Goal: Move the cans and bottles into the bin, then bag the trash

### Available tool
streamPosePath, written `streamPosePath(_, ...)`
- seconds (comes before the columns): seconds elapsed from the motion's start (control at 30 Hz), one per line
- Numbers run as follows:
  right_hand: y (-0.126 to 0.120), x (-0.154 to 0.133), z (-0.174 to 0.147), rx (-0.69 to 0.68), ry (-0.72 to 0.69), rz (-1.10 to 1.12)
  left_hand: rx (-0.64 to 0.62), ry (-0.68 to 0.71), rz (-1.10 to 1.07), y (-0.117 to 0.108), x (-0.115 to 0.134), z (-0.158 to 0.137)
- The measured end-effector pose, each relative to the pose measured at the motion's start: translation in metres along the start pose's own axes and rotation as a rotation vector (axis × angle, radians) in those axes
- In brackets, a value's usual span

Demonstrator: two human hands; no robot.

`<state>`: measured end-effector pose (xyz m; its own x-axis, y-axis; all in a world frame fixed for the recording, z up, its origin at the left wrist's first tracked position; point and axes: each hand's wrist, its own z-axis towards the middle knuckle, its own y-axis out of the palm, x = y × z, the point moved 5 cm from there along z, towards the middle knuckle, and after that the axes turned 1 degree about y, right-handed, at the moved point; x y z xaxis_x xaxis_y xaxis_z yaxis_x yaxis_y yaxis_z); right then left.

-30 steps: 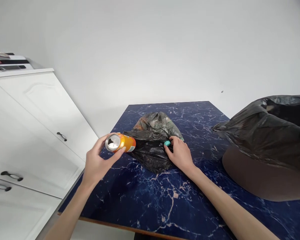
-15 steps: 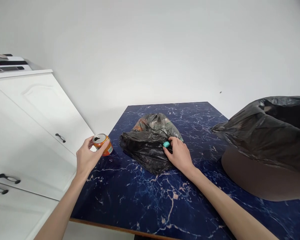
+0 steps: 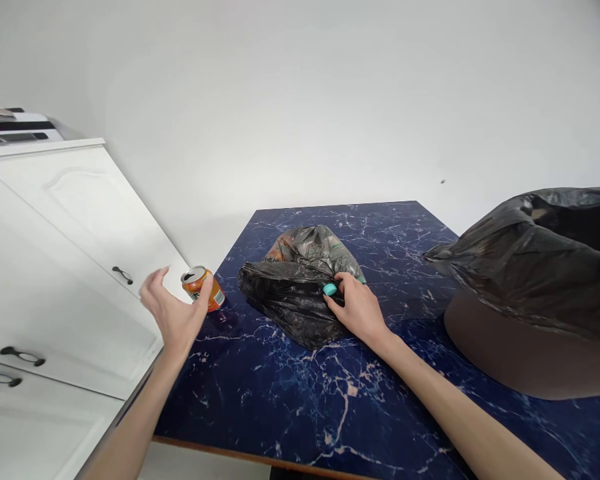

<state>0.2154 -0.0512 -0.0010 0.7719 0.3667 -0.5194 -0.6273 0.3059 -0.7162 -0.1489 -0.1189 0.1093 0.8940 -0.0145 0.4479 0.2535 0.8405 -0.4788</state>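
Observation:
An orange drink can (image 3: 211, 293) with an opened top stands on the left side of the table. Just beside it, my left hand (image 3: 177, 313) has its fingers spread, the thumb in front of the can. At the middle of the table lies a black plastic bag (image 3: 300, 293), its mouth toward me and its see-through back part bulging with contents. My right hand (image 3: 357, 307) rests at the bag's right side, thumb and fingers closed around a small turquoise bottle cap (image 3: 330, 289). Whatever may be under the cap is hidden by the bag and hand.
A brown bin (image 3: 525, 347) lined with a black bag (image 3: 535, 260) stands on the right of the blue marbled table (image 3: 290, 407). White cabinets (image 3: 75, 233) with dark handles border the left. A white wall (image 3: 330, 100) rises behind.
My left hand has let go of the can and its fingers have moved left, away from it. The can stays at the same spot. My right hand remains at the cap.

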Motion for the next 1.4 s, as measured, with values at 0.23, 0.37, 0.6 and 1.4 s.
streamPosePath(0.23, -0.001, -0.012, -0.003, -0.098, -0.117, 0.178, -0.581, 0.54, -0.237, 0.047, 0.1, -0.055)
streamPosePath(0.37, -0.007, -0.025, -0.005, -0.138, -0.206, 0.318, -0.796, 0.612, -0.285, 0.076, 0.135, -0.081)
streamPosePath(0.6, -0.029, -0.02, -0.002, 0.138, -0.058, 0.437, -0.729, 0.576, -0.177, 0.106, 0.144, -0.093)
streamPosePath(1.4, -0.038, -0.004, 0.003, 0.324, 0.144, 0.556, -0.694, 0.659, -0.102, 0.101, 0.15, -0.064)
